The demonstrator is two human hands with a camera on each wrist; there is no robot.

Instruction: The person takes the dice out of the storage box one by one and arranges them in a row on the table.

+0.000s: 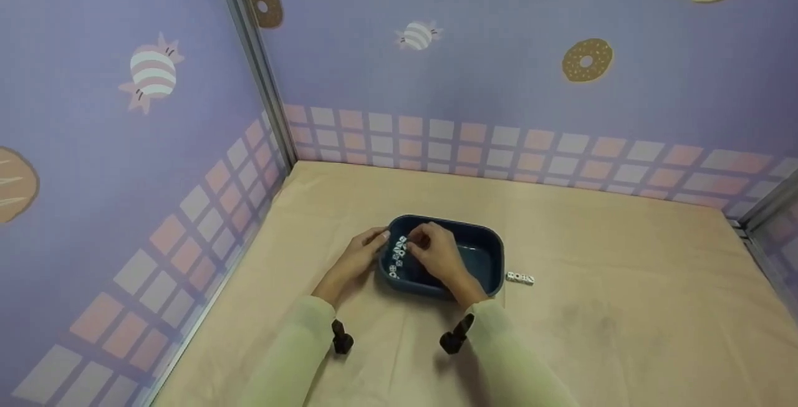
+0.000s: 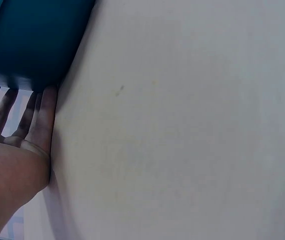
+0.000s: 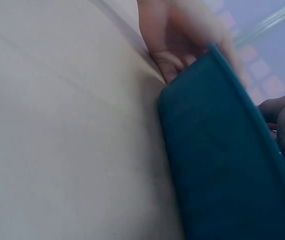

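Around us stand the purple walls [image 1: 499, 64], patterned with sweets, and below them spreads the table [image 1: 611, 257] under its pale cloth. Two pale sleeves [image 1: 283, 348] come in from six o'clock. Between them, at the table's middle, we see the dark blue tray [image 1: 480, 262]. Taking its centre as our dial, the left hand [image 1: 360, 253] grips it at nine o'clock, thumb at the rim and fingers apart against the outer wall (the left wrist view shows this well). The right hand [image 1: 438, 254] reaches inside, fingers curled toward the thumb; we cannot tell whether it pinches a die. Just beside its fingertips, toward nine o'clock, white dice [image 1: 398, 256] cluster within the tray. Outside, between three and four o'clock, lies a short row of dice [image 1: 520, 278].
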